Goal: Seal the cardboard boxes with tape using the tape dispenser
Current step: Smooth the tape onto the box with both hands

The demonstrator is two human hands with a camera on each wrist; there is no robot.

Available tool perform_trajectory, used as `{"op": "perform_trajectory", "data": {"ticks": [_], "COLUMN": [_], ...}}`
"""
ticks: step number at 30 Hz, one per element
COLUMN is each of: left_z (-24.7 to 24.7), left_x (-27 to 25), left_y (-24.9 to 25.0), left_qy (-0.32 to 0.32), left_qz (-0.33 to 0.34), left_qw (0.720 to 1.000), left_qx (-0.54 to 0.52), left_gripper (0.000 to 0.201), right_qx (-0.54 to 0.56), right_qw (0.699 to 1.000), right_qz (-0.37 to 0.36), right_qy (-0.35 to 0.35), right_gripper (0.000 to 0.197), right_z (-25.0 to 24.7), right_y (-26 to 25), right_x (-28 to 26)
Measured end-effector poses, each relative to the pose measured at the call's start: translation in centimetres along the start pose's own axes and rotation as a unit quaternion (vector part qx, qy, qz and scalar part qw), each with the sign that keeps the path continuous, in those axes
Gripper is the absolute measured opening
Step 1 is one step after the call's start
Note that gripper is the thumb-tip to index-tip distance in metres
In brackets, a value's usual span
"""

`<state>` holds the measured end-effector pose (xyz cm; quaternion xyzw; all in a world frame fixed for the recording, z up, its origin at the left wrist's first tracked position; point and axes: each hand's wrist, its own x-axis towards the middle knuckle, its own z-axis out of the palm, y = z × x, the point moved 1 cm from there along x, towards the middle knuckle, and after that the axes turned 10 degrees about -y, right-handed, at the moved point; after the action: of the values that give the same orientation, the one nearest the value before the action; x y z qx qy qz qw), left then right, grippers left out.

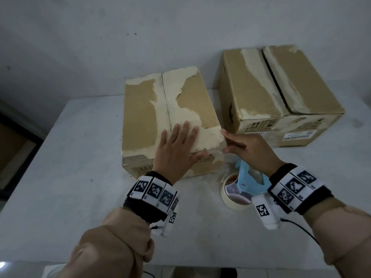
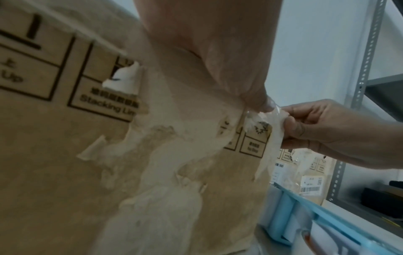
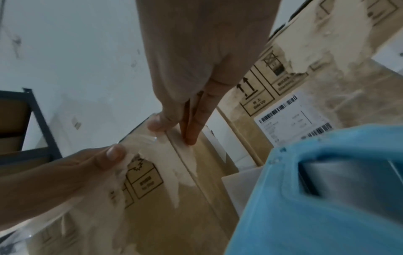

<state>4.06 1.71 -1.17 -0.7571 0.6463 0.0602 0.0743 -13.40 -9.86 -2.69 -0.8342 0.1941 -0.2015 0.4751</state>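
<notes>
near box (image 1: 140, 117) centre frame, flaps closed, contents hidden | L hand (image 1: 176, 149) flat on top, fingers straight | R hand (image 1: 249, 151) pinches clear tape strip (image 2: 272, 131) at box corner | 2nd box (image 1: 281, 87) upper right, seam gapped (barcode label) | print: "Up", "Stacking Li…" | tape dispenser (image 1: 247, 181) blue, on table (image 1: 60, 157) under R wrist

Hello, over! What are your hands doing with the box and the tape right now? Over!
Left hand flat on near box, thumb over front edge. Right hand pinching clear tape end at its corner. Blue tape dispenser lying on table, unheld. Nothing blocking.
</notes>
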Motion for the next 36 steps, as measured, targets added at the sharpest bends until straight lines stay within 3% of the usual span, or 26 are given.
{"op": "perform_trajectory", "data": {"ticks": [3,6,9,12,14,17,19,21,22,25,28,32,34,36], "left_z": [-0.1,-0.3,-0.5,-0.6,-0.5,-0.6,-0.6,-0.6,-0.6,-0.5,-0.2,-0.1,-0.5,-0.7], "left_x": [-0.1,-0.3,-0.4,-0.6,-0.6,-0.6,-0.6,-0.6,-0.6,-0.6,-0.5,-0.5,-0.5,-0.5], "left_y": [-0.1,-0.2,-0.4,-0.8,-1.2,-1.1,-1.0,-1.1,-1.2,-1.0,-0.8,-1.1,-0.7,-1.0], "left_qy": [-0.016,-0.018,-0.045,-0.055,-0.055,-0.064,-0.051,-0.058,-0.055,-0.054,-0.045,-0.053,-0.041,-0.019], "left_qz": [-0.002,-0.008,-0.005,-0.008,-0.001,-0.007,-0.007,0.001,0.000,-0.018,-0.011,-0.015,-0.017,0.006], "left_qw": [1.000,1.000,0.999,0.998,0.998,0.998,0.998,0.998,0.998,0.998,0.999,0.998,0.999,0.999], "left_qx": [-0.005,-0.017,-0.012,0.006,0.007,-0.011,-0.022,-0.022,-0.026,-0.027,-0.004,-0.015,-0.022,-0.040], "left_gripper": [0.083,0.087,0.097,0.097,0.102,0.095,0.092,0.095,0.095,0.084,0.086,0.092,0.094,0.096], "right_qx": [-0.121,-0.275,-0.366,-0.413,-0.428,-0.413,-0.339,-0.186,-0.102,0.005,0.070,0.134,0.136,0.120], "right_qw": [0.990,0.943,0.896,0.866,0.859,0.874,0.921,0.980,0.994,0.997,0.996,0.986,0.982,0.976], "right_qz": [-0.069,-0.153,-0.213,-0.229,-0.222,-0.192,-0.154,-0.074,-0.028,0.072,0.061,0.095,0.128,0.168], "right_qy": [-0.028,-0.106,-0.138,-0.165,-0.171,-0.167,-0.116,-0.011,0.020,-0.006,-0.013,0.030,-0.025,-0.066], "right_gripper": [0.045,0.031,0.020,0.016,0.025,0.037,0.040,0.034,0.036,0.075,0.077,0.091,0.096,0.083], "right_z": [-1.6,-2.8,-3.1,-2.7,-2.6,-2.9,-2.8,-2.6,-2.2,1.6,6.0,6.7,6.1,5.4], "right_y": [-0.8,-1.4,-1.9,-2.4,-2.1,-1.9,-2.0,-2.6,-2.8,-2.6,-1.6,-1.7,-1.2,-1.1], "right_x": [1.4,2.8,3.7,4.0,4.2,3.8,3.4,2.5,1.9,0.4,-0.3,-0.2,-0.7,-1.6]}}
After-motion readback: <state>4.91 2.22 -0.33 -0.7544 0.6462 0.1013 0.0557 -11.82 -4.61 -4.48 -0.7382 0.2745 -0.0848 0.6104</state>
